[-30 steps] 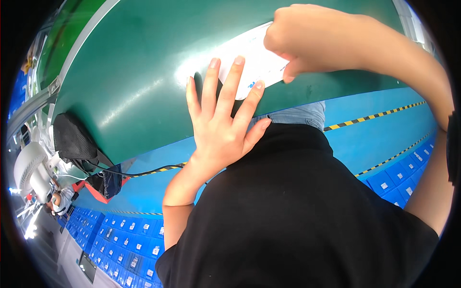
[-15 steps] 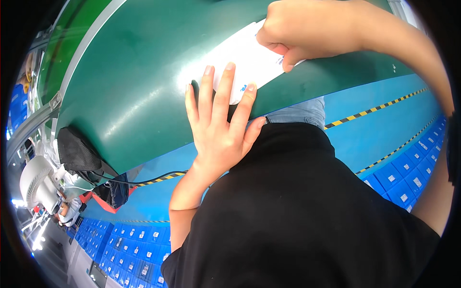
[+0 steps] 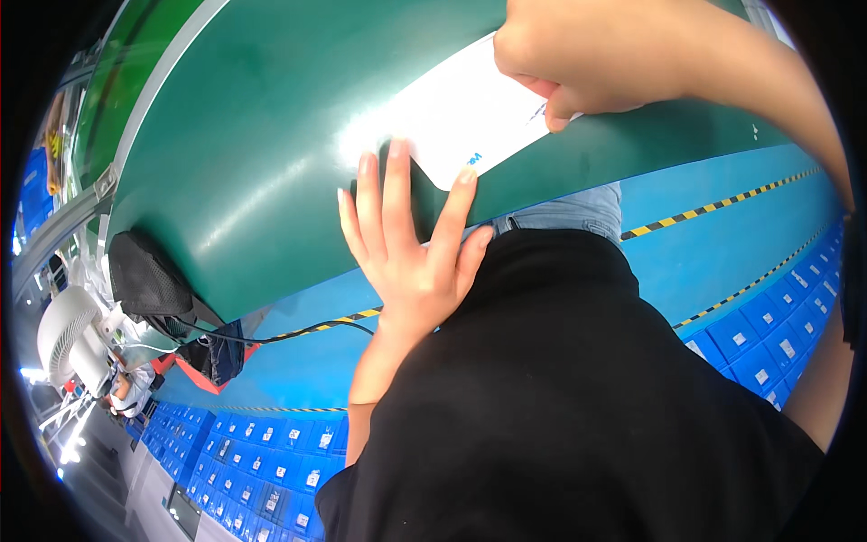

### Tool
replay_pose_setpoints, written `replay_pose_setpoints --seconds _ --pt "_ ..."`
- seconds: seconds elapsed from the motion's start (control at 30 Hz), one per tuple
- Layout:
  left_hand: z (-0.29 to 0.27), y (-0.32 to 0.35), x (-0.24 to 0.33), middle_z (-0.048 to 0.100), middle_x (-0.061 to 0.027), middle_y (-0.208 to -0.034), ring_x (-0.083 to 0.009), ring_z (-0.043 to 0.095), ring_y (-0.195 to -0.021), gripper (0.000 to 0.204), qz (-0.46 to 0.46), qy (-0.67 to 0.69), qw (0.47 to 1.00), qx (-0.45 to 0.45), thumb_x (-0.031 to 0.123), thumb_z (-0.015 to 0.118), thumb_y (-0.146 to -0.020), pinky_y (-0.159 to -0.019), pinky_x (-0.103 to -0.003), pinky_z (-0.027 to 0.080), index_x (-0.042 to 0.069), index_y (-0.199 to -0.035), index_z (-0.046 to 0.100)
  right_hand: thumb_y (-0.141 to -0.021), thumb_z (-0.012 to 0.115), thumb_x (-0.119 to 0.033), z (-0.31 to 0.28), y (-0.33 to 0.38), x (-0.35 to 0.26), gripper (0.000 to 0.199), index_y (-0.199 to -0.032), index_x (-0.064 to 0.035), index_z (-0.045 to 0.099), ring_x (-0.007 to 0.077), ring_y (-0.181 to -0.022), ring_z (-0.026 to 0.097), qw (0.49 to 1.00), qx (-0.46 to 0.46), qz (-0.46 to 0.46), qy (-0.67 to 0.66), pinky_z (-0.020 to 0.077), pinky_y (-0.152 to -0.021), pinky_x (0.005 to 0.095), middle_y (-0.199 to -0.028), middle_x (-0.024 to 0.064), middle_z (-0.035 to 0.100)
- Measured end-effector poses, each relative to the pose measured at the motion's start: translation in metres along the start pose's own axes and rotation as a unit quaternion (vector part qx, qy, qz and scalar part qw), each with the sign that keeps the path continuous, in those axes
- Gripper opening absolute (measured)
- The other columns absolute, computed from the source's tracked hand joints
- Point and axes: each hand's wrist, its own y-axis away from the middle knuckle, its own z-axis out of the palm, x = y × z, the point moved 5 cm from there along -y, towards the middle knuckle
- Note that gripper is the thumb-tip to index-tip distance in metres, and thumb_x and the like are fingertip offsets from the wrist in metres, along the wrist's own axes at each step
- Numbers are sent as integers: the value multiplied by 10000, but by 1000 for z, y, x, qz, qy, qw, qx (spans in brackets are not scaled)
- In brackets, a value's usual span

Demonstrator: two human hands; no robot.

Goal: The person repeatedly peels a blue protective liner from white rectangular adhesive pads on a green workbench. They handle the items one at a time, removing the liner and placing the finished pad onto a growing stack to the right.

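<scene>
A flat white sheet [image 3: 470,108] with small blue print lies on the green tabletop, its rounded corner toward my left hand. My left hand [image 3: 411,257] is open, fingers spread, with its fingertips at that corner and the index fingertip on the printed part. My right hand [image 3: 587,59] is closed over the sheet's right part, with thumb and fingers curled together near its close edge. What those fingers pinch, if anything, is hidden beneath the hand. A bright glare washes out the sheet's left end.
The green table [image 3: 280,117] has its near edge against my body. A black mesh bag [image 3: 149,275] sits at its left corner beside a white fan [image 3: 70,334]. A cable [image 3: 289,334] hangs below. Blue bins [image 3: 262,465] stand on the floor, and a person [image 3: 133,393] is far left.
My left hand has drawn back slightly to the left, uncovering more of the sheet's corner. My right hand has shifted slightly right, still closed.
</scene>
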Motion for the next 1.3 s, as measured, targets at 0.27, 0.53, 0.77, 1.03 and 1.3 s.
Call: replay_pose_setpoints --seconds 0.27,0.53,0.77,1.03,1.3 --pt "1 8 3 521 -189 -1412 -433 407 -1363 382 32 -50 998 2 430 577 -964 -1139 -614 214 172 -1215 703 -741 765 -191 4 2 4 275 -756 73 689 421 -701 677 1000 12 -9 4 535 -623 452 -704 268 658" --pt "2 5 2 566 -185 -1359 -413 499 -1299 341 40 -16 999 31 320 606 -937 -1123 -620 245 126 -1201 701 -755 765 -198 8 -4 9 269 -749 61 690 413 -718 681 998 54 -12 -8 536 -644 456 -726 255 669" --pt "-3 7 -1 547 -218 -1380 -411 518 -1278 430 26 65 996 55 261 699 -857 -1024 -572 396 83 -1247 673 -725 813 -121 3 22 1 262 -775 4 588 303 -682 629 977 168 -36 -130 495 -630 399 -665 114 596" --pt "-16 -4 -13 517 -213 -1412 -378 502 -1311 496 -31 227 971 68 65 642 -870 -1093 -456 389 -12 -1354 566 -806 743 -116 17 13 9 185 -862 -8 604 304 -853 625 865 502 -19 -3 505 -738 401 -932 127 601" --pt "-12 -25 -35 485 -212 -1424 -300 522 -1285 626 -157 398 903 37 44 632 -928 -1069 -420 432 -18 -1491 366 -850 660 -76 24 11 15 95 -836 -22 584 323 -904 584 848 521 -92 -27 479 -784 431 -880 125 587"
